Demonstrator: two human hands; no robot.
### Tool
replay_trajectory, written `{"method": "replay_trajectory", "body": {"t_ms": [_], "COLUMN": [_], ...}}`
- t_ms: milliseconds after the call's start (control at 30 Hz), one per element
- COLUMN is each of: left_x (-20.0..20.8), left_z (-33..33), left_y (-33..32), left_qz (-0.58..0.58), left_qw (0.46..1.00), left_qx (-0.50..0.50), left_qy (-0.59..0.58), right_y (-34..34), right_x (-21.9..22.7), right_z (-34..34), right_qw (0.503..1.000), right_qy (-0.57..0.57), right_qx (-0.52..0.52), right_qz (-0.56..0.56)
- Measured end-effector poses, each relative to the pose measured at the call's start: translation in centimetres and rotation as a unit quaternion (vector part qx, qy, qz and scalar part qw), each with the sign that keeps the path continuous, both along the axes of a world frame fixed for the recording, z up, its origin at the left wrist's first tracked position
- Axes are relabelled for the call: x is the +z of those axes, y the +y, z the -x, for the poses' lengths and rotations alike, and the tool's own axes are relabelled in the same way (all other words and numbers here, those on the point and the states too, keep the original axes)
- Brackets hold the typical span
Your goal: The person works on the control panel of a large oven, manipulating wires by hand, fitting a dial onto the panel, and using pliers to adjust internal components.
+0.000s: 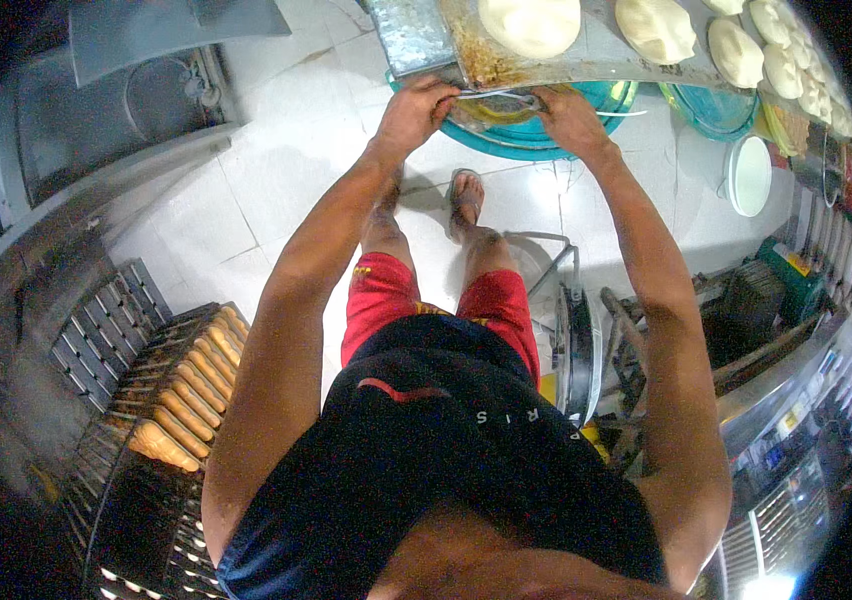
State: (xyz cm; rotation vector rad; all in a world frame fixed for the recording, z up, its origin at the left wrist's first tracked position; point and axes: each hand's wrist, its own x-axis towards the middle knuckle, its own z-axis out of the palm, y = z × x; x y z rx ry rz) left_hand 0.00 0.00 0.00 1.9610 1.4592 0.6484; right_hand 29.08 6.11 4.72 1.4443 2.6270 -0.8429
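Note:
Both my arms reach forward to the near edge of a worktable (pixel 494 70). My left hand (pixel 416 115) is closed at that edge, fingertips pinched on one end of a thin white cord (pixel 624 113). My right hand (pixel 573 122) is closed on the same cord a short way to the right, and a loose end sticks out past it. Between my hands the cord runs along the table edge, partly looped. Just beyond, a large round of pale dough (pixel 531 22) lies on the table. Below my hands stands a teal tub (pixel 516 145), partly hidden by the table.
More dough pieces (pixel 654 30) line the table to the right. A second teal tub (pixel 714 110) and a white bucket (pixel 749 175) stand at right. Bread loaves (pixel 191 400) fill a rack at lower left. A metal-framed stand (pixel 574 340) is beside my legs.

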Motion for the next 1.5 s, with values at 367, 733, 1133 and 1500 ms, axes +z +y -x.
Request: {"method": "replay_trajectory", "body": {"t_ms": [367,733,1133,1500], "left_x": [-0.6,4.3,0.3,-9.1], "left_z": [-0.4,-0.1,-4.0,-4.6], "left_y": [0.3,-0.6,2.4,1.4], "left_qz": [-0.001,0.035,-0.123,-0.014], "left_qw": [0.995,0.999,0.982,0.997], "left_qx": [0.021,-0.021,-0.115,0.016], "left_qy": [0.098,0.024,0.080,0.080], "right_y": [5.3,-0.5,-6.7,-3.3], "right_x": [-3.9,0.0,-0.1,1.6], "right_z": [-6.5,-1.1,-2.9,-7.5], "right_qw": [0.973,0.970,0.996,0.984], "right_qy": [-0.144,0.107,0.053,-0.142], "right_qx": [-0.092,-0.015,-0.033,0.087], "right_qz": [-0.153,-0.216,-0.062,-0.056]}}
